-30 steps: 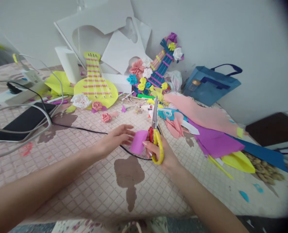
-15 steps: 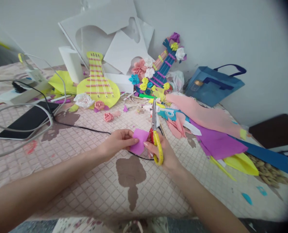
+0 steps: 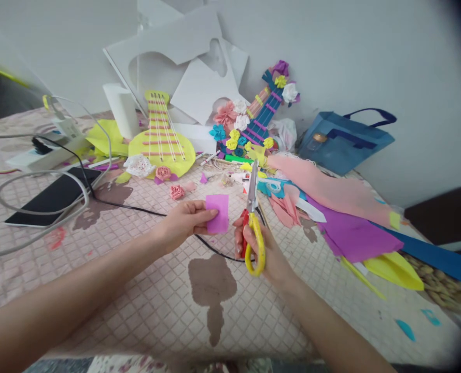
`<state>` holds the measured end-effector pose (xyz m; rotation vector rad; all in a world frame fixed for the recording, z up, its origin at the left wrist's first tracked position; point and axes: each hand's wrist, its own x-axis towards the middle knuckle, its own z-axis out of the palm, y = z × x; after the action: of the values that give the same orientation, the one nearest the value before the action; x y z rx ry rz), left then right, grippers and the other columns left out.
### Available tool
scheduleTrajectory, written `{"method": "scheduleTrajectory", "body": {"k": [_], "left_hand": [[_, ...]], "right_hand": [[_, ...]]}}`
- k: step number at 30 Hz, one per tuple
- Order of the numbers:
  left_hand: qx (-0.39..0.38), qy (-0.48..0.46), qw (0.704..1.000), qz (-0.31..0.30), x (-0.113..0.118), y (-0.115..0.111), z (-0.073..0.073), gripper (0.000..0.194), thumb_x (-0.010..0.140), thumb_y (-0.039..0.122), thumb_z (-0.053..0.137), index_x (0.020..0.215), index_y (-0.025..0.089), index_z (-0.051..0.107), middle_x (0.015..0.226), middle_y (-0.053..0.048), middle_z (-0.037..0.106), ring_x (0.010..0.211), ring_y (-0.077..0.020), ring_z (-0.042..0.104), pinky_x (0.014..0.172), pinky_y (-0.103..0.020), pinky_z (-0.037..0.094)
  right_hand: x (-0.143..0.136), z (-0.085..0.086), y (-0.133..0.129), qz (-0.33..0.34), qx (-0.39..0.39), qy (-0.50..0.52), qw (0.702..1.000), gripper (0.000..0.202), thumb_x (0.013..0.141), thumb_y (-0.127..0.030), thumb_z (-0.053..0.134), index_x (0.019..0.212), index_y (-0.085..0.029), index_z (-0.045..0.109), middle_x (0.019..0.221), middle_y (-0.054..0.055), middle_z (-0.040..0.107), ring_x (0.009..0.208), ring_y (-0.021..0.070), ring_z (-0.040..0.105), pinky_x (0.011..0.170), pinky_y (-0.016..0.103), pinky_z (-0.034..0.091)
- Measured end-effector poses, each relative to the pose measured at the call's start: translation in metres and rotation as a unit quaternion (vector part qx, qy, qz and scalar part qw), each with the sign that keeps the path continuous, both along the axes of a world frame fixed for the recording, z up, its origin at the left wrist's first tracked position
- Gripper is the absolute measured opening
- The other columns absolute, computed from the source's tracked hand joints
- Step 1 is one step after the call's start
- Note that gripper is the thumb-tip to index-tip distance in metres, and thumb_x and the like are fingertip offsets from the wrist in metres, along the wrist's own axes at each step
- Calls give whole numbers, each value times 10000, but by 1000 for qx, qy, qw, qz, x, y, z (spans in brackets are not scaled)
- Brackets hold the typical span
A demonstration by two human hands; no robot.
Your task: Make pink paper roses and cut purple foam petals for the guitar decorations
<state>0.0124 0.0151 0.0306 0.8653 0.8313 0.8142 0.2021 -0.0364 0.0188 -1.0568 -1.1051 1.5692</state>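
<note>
With the yellow paper guitar [image 3: 162, 145] behind our work, our left hand [image 3: 189, 220] pinches a purple paper piece [image 3: 217, 214] in front of it and to its right; farther right, our right hand [image 3: 265, 243] grips scissors [image 3: 254, 223], blades pointing up toward the flower-covered blue guitar [image 3: 262, 120].

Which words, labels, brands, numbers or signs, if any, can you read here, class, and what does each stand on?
None can be read.
White plug adapter: any print is too small and blurred.
Pens: too small to tell.
Scissors: no lettering can be made out.
Blue bag: no lettering can be made out.
</note>
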Motion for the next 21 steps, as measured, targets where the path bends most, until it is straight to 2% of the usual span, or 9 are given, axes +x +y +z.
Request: {"method": "scheduleTrajectory", "body": {"k": [5, 13, 16, 21], "left_hand": [[6, -33, 998, 52, -3, 8, 17, 129, 756, 224, 740, 827, 130, 687, 782, -43, 720, 728, -141, 676, 728, -271, 564], [53, -69, 991, 103, 1, 21, 45, 25, 818, 167, 672, 828, 145, 677, 798, -18, 722, 694, -105, 664, 699, -228, 563], [66, -78, 988, 116, 1, 24, 46, 31, 807, 174, 684, 817, 145, 682, 779, -12, 720, 689, -108, 666, 714, -246, 569], [78, -85, 984, 139, -3, 28, 37, 48, 794, 176, 696, 816, 134, 697, 796, -29, 732, 712, -117, 678, 718, -235, 567]], "right_hand": [[3, -8, -3, 55, 34, -44, 997, 395, 823, -594, 571, 993, -239, 546, 712, -40, 493, 563, 90, 517, 569, 244, 484], [2, -8, -5, 89, 53, -106, 989, 472, 810, -665, 518, 987, -227, 513, 688, -51, 431, 519, 79, 408, 528, 240, 472], [2, -8, -5, 80, 53, -121, 988, 510, 803, -699, 486, 973, -218, 500, 667, -53, 411, 526, 83, 396, 503, 225, 457], [2, -15, -2, 86, 62, -158, 982, 543, 816, -717, 437, 976, -201, 496, 676, -54, 399, 510, 73, 395, 467, 214, 434]]}}
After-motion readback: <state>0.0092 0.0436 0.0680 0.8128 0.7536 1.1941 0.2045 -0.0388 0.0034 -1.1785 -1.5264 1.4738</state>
